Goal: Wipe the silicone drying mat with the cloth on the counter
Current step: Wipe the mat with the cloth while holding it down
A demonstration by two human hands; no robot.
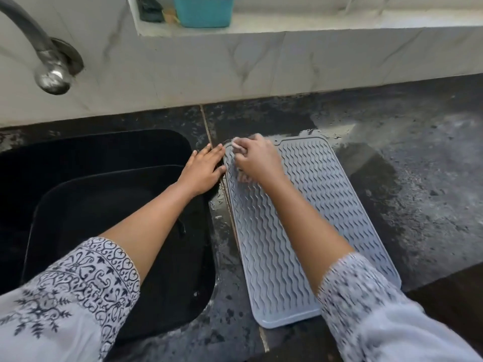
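A grey silicone drying mat (321, 199) with wavy ridges lies on the dark wet counter, right of the sink. My right hand (257, 159) grips a small bunched pale cloth (238, 147) at the mat's far left corner; most of the cloth is hidden in the fist. My left hand (203, 165) lies flat with straight fingers on the counter strip between sink and mat, fingertips touching the mat's left edge.
A black sink (65, 158) with a dark tub inside fills the left. A metal tap (49, 66) hangs over it. The marble backsplash (235, 66) rises behind; a teal container (203, 10) stands on the ledge above. The counter (423, 184) right of the mat is wet.
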